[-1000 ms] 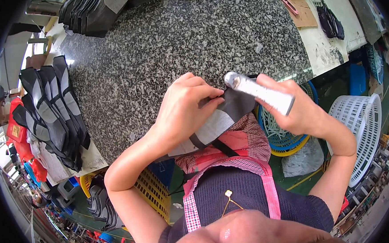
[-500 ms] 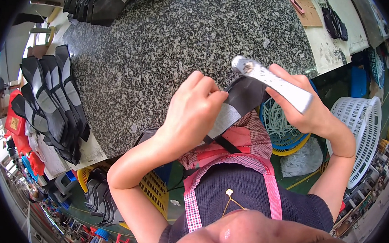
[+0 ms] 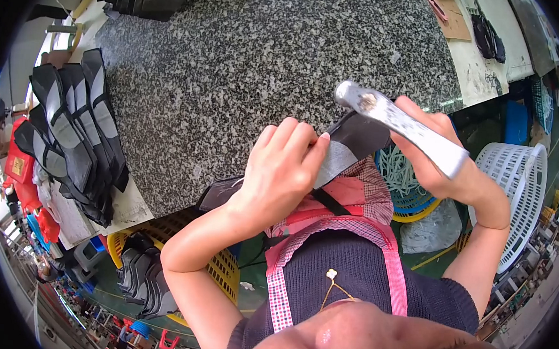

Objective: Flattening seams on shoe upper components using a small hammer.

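Left hand (image 3: 279,174): fingers pressed together and curled over the upper edge of the grey piece (image 3: 345,154), pinning it at the near edge of the surface (image 3: 248,64).
Right hand (image 3: 437,155): fingers wrapped tight round the handle of the hammer (image 3: 401,125); the metal head points left and sits just above the far end of the piece.
Piece: a flat dark part with a lighter grey face, held at the near right edge of the surface, above the person's apron (image 3: 342,204). Its lower end is hidden behind the left hand.
Hammer: tilted, head end higher and to the left, touching or just off the piece; contact cannot be told.
Step in hand, as judged: tapping the piece flat along its far end.
Method advice: keep the left fingertips back from the strike point, as they lie very near the head. Strike with the flat of the head, not its rim, to avoid marking the face. Support the struck part on the stone, not over the edge.
Risk: a pinched fingertip, or the piece slipping off the near edge.
Surroundings: a row of like dark pieces (image 3: 70,136) lies at the left edge; a white basket (image 3: 515,189) stands at right; a yellow crate (image 3: 219,270) sits below the surface.
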Demonstrator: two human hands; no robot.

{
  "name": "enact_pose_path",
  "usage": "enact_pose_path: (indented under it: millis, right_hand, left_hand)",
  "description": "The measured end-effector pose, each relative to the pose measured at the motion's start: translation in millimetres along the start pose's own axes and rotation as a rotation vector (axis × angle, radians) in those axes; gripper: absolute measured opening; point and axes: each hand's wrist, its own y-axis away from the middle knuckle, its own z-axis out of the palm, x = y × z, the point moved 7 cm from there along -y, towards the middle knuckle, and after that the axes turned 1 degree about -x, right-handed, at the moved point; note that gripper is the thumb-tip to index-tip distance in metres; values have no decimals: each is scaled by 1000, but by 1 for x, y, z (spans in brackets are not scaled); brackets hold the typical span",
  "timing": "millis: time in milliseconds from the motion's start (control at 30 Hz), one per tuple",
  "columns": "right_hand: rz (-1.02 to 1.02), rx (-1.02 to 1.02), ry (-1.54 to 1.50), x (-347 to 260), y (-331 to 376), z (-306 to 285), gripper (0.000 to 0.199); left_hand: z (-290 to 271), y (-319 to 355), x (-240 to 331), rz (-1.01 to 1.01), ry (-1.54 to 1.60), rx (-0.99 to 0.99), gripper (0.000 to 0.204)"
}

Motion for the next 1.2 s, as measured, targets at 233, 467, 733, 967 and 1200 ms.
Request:
enact_pose_path:
  millis: [233, 467, 733, 967, 1200]
  right_hand:
    - [-14, -109, 102, 15, 5, 27, 26]
    - [-166, -17, 145, -12, 3, 10, 29]
    - [85, 94, 36, 12, 5, -15, 19]
    - [164, 168, 95, 25, 10, -11, 22]
    - [9, 197, 52, 28, -4, -29, 19]
  left_hand:
    - [-3, 9, -42, -475, 581, -120, 17]
    - [-4, 19, -15, -139, 202, 36, 24]
    - [-1, 1, -24, -116, 221, 69, 17]
    - [7, -56, -27, -35, 192, 161, 12]
    - [10, -28, -39, -282, 359, 158, 15]
